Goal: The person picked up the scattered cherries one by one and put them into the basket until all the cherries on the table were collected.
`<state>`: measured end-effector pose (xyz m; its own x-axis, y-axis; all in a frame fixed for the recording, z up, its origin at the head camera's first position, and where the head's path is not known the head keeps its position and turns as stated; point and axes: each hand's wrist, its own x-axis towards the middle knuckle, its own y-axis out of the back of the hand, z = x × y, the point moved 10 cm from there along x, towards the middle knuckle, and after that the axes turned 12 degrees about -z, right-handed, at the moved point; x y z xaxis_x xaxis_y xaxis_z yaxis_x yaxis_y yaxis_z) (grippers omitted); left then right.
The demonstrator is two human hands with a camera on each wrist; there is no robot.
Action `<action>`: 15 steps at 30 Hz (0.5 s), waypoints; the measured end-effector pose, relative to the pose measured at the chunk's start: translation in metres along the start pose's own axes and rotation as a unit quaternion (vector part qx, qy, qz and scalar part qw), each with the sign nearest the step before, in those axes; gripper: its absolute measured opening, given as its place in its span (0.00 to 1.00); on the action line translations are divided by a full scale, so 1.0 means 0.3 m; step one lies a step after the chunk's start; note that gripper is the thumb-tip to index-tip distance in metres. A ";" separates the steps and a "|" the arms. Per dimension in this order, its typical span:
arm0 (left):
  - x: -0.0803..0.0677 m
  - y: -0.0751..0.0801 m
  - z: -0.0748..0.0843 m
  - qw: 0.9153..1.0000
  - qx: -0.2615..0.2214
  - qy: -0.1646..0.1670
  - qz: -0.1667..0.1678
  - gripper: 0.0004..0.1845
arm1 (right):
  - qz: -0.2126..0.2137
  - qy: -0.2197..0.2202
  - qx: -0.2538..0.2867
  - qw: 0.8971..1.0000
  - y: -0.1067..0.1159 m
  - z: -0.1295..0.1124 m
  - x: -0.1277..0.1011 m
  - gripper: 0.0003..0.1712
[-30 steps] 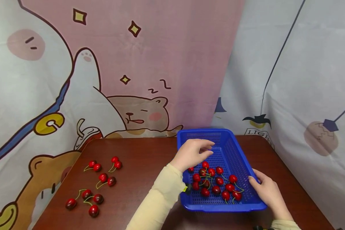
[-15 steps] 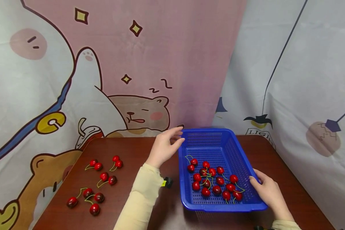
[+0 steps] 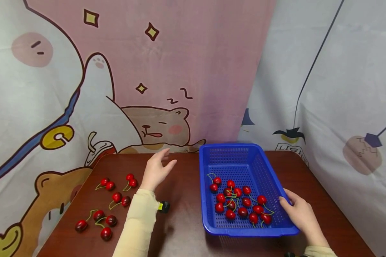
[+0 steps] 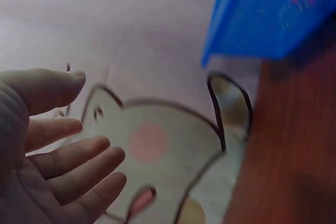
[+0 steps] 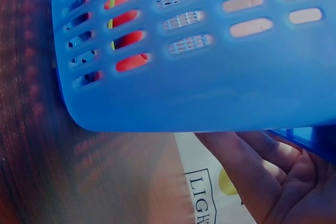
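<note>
A staged spot in a home-like room rather than a kitchen or workshop: a small dark wooden table (image 3: 180,178) stands pushed into a corner hung with printed cartoon cloth. Behind its back edge hangs a pink cloth (image 3: 167,71) showing a sleeping bear and yellow stars, and along its right edge a pale grey cloth (image 3: 341,89) with a small black bird. A blue plastic basket (image 3: 241,230) of cherries (image 3: 241,203) sits near the table's right edge, with more cherries (image 3: 109,203) loose near the left edge.

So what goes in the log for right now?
left hand: open, over table | right hand: holds basket rim | cherries: in basket
</note>
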<state>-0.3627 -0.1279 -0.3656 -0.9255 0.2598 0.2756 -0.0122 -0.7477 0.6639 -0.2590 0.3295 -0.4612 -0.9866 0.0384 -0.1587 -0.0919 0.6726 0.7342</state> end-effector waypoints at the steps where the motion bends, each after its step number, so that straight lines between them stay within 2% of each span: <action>1: -0.006 0.009 -0.031 1.000 0.004 0.015 -0.001 0.29 | 0.000 0.000 0.000 1.000 -0.001 0.001 0.000 0.33; 9: -0.063 0.069 -0.239 0.994 0.065 0.089 -0.018 0.31 | -0.002 -0.006 0.005 1.000 -0.002 0.005 0.002 0.33; 15: -0.103 0.145 -0.354 0.984 0.122 0.122 -0.035 0.32 | 0.001 0.001 0.002 1.000 0.001 -0.005 0.000 0.32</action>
<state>-0.3747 -0.2334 -0.4190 -0.9893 0.1291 0.0679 -0.0157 -0.5572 0.8302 -0.2591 0.3286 -0.4600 -0.9871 0.0382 -0.1557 -0.0894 0.6751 0.7323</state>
